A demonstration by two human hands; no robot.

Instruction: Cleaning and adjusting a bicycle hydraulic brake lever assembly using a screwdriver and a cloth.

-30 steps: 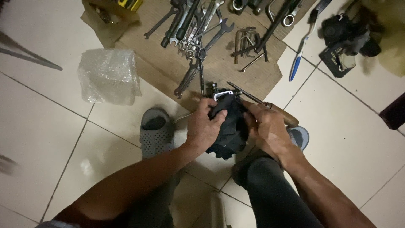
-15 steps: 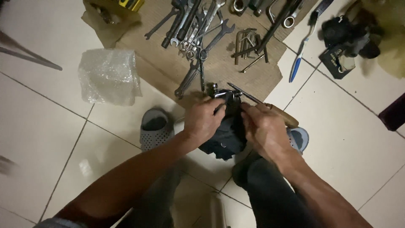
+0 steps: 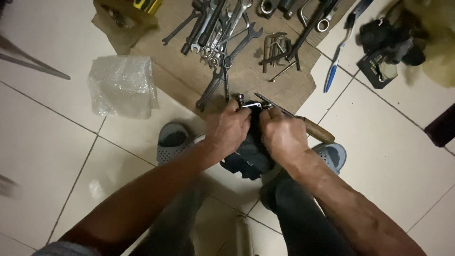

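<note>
My left hand (image 3: 227,128) and my right hand (image 3: 283,135) are close together over my knees, both closed around a small metal part (image 3: 249,103) wrapped in a dark cloth (image 3: 249,156). The shiny end of the part pokes out above my fingers. The cloth hangs down between my hands. Just beyond my hands, a tool with a wooden handle (image 3: 316,131) lies on the tile floor.
A sheet of cardboard (image 3: 246,76) holds several wrenches (image 3: 215,28) and hex keys (image 3: 277,52). Bubble wrap (image 3: 121,85) lies to the left, with a blue toothbrush (image 3: 334,66) and a black device (image 3: 386,47) to the right. My grey clogs (image 3: 173,140) rest on the tiles.
Both hands have drawn closer around the cloth-wrapped part and shifted slightly up toward the cardboard; the cloth is bunched tighter between them.
</note>
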